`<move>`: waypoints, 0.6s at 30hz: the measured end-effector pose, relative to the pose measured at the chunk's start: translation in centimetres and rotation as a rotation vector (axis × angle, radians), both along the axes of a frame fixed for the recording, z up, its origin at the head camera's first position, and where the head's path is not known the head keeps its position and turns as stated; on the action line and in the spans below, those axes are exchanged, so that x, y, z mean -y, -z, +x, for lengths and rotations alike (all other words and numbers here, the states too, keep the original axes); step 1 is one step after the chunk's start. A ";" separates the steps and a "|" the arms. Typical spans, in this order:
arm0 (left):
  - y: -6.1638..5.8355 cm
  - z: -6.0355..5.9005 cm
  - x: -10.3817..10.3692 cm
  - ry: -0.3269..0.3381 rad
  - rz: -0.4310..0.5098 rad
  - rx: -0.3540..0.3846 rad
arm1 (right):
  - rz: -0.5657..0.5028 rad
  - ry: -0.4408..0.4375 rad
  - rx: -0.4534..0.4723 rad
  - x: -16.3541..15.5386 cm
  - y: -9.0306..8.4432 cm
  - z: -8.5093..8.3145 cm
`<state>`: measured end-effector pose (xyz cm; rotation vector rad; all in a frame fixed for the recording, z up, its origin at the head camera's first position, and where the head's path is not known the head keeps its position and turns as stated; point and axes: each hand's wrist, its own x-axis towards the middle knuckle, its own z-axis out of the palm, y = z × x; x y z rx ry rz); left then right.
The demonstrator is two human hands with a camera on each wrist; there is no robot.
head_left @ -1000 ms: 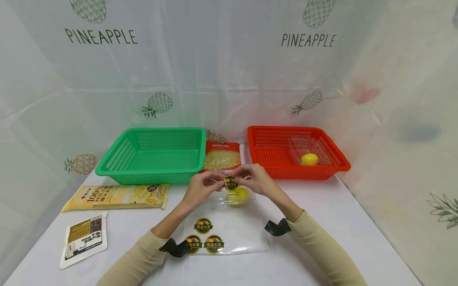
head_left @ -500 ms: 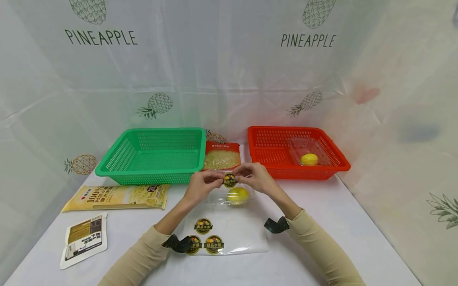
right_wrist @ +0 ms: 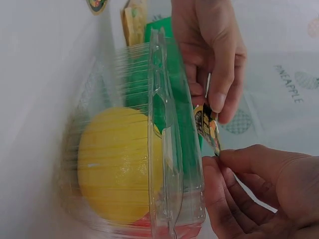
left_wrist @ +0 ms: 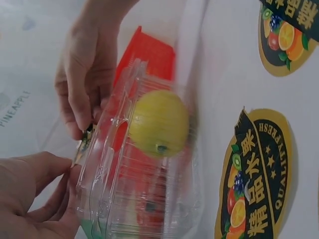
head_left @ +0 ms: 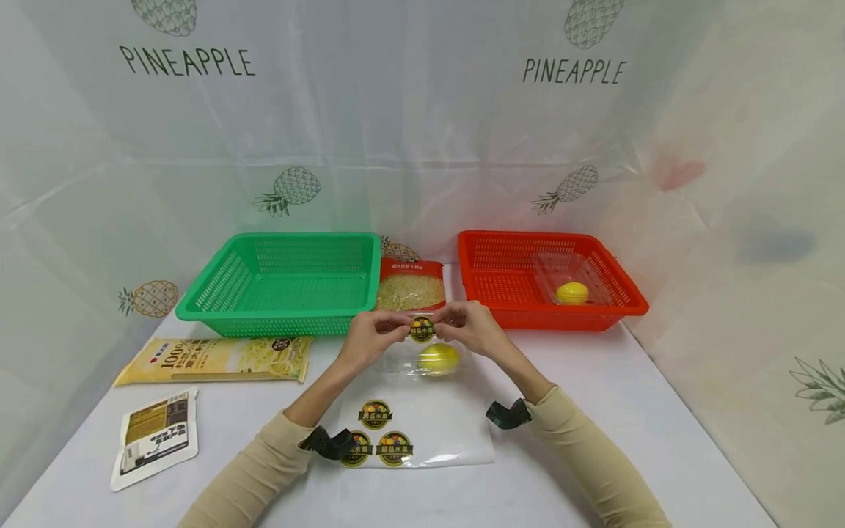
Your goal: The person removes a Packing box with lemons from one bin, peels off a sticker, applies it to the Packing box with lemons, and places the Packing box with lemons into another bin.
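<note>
A round black-and-gold fruit sticker (head_left: 422,329) is stretched between my two hands. My left hand (head_left: 370,339) pinches its left edge, and my right hand (head_left: 472,330) pinches the right edge. Beneath it stands a clear plastic fruit box (head_left: 399,359) with a yellow lemon (head_left: 439,359) inside. Both wrist views show the box lid shut. In the right wrist view the sticker (right_wrist: 207,124) is at the lid, tilted between the fingertips; whether it touches the plastic I cannot tell.
A white sheet (head_left: 449,433) with three more stickers lies in front. Behind are a green basket (head_left: 284,323), a red pasta bag (head_left: 411,286) and a red basket (head_left: 535,317) holding another boxed lemon (head_left: 571,293). A yellow pasta pack (head_left: 218,361) and a white pouch (head_left: 158,440) lie left.
The sticker, held by both hands, has shifted slightly away from me and a little left over the box. The box, the sheet and the baskets stay in place.
</note>
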<state>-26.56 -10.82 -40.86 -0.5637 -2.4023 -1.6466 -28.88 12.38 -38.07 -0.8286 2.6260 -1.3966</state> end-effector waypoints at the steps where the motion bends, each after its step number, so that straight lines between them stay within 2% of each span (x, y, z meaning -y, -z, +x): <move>1: 0.0 0.0 0.0 -0.005 -0.009 -0.004 | 0.005 0.001 -0.002 0.0 0.0 0.0; 10: -0.2 -0.1 -0.3 -0.048 -0.088 -0.084 | 0.016 -0.022 0.004 0.1 -0.1 -0.2; 18: -0.4 -0.1 -0.7 -0.086 -0.277 -0.179 | 0.055 -0.022 0.043 0.3 0.0 -0.4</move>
